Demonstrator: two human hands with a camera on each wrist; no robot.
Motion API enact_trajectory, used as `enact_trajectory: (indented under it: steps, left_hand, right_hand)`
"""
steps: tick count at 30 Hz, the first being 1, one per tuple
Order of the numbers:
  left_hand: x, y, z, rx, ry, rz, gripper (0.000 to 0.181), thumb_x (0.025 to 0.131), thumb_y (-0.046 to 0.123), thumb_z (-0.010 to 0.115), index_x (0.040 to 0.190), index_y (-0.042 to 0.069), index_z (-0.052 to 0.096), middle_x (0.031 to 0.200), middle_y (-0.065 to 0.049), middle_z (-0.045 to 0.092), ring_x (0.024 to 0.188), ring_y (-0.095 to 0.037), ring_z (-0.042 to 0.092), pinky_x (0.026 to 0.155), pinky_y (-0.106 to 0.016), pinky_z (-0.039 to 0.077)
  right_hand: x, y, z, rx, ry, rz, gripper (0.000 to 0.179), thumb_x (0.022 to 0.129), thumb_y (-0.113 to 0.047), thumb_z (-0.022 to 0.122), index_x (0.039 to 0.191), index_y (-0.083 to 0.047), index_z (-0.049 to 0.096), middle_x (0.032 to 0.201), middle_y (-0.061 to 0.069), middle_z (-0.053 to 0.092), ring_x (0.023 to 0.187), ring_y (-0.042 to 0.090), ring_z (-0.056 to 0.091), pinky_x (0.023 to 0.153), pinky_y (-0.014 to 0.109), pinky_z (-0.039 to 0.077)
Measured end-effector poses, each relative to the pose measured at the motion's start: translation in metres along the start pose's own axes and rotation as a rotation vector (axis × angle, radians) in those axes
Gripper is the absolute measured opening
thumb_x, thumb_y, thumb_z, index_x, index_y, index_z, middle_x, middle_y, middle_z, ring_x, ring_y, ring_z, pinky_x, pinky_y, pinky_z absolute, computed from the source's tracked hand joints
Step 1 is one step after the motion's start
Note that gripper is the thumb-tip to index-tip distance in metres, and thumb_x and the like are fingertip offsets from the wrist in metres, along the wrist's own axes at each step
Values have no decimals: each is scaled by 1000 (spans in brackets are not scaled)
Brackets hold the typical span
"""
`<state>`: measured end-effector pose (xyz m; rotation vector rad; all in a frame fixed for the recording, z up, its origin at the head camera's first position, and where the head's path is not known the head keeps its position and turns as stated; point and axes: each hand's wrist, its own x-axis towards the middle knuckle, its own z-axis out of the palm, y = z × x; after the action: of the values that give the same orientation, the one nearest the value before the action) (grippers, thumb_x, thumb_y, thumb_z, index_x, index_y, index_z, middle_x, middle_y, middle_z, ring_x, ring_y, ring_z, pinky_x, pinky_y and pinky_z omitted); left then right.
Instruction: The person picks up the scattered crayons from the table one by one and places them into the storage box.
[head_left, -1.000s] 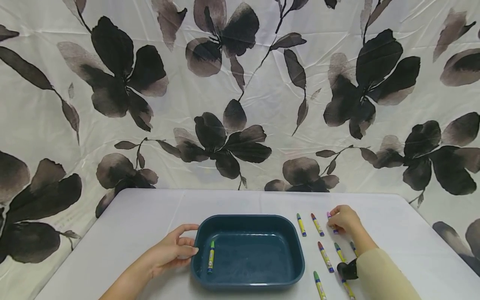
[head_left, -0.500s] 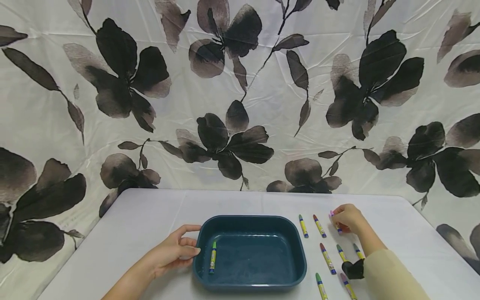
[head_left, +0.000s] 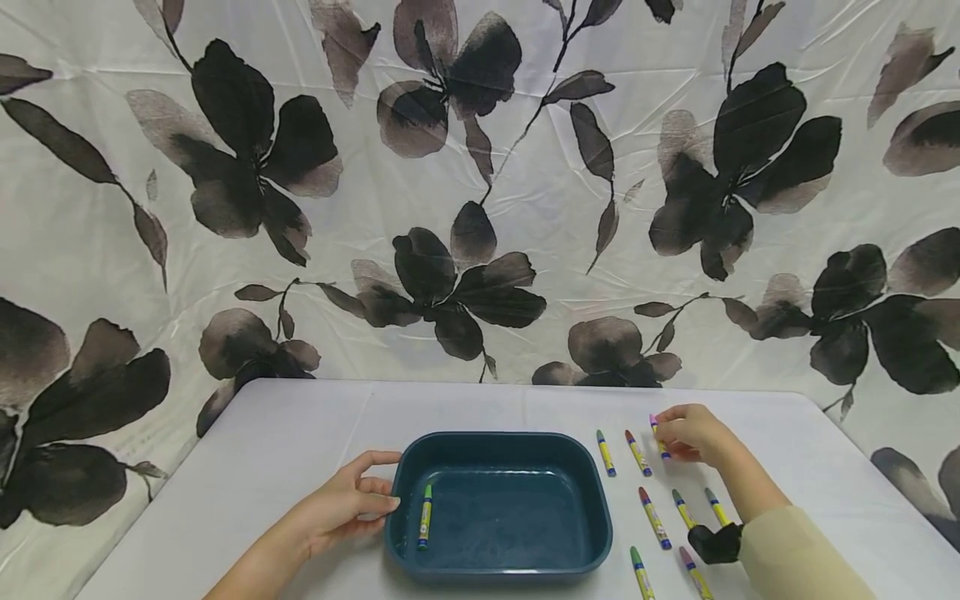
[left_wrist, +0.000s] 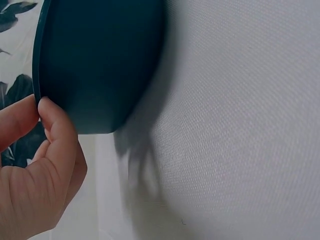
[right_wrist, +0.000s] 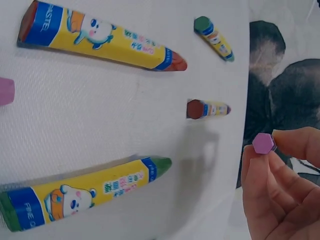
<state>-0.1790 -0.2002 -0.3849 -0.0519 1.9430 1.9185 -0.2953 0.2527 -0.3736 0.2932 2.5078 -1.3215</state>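
Observation:
My left hand (head_left: 348, 502) pinches the left rim of a dark teal rectangular tray (head_left: 517, 521), thumb and fingers on either side of the edge. The left wrist view shows this grip on the tray's wall (left_wrist: 95, 60). One light green oil pastel (head_left: 425, 517) lies in the tray, at its left side. On the right, my right hand (head_left: 693, 435) pinches a pink oil pastel (head_left: 661, 442) between thumb and fingertips. From the right wrist, its pink hexagonal end (right_wrist: 262, 144) faces the camera and a shadow falls on the table nearby.
Right of the tray, several pastels lie in loose rows on the white table (head_left: 315, 417): a green pastel (head_left: 606, 453), a red pastel (head_left: 637, 453), a red-brown pastel (head_left: 655, 518) and a purple pastel (head_left: 696, 573) among them. A floral cloth (head_left: 480, 183) hangs behind.
My right hand has shifted slightly, lately a little leftward, with the pink pastel between its fingers. The left hand keeps its place on the tray's rim.

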Motion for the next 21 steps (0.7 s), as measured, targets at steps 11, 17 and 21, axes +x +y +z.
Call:
enact_trajectory:
  steps: [11,17,21]
  left_hand:
    - [-1,2,2,8,18,9,69,82,-3,63,141,3,27,84,-3,51,71,-12,53,61,-21,48]
    - [-2,0,4,-6,15,3,70,83,-4,63,141,3,25,83,-2,50,69,-11,51,60,-21,47]
    - [-1,0,4,-3,10,5,70,83,-3,63,141,3,25,83,-2,49,69,-11,51,60,-21,47]
  right_hand:
    - [-12,-15,-10,88,-47,-2,40,85,-6,61,120,9,48,79,7,55,62,14,54,59,24,51]
    - [-19,-20,-6,132,-85,-26,43,84,-4,60,122,10,46,77,5,56,60,12,55,57,23,51]
    - [-21,-22,-5,132,-97,-48,44,83,-4,60,123,9,47,76,5,55,58,12,54,56,22,51]
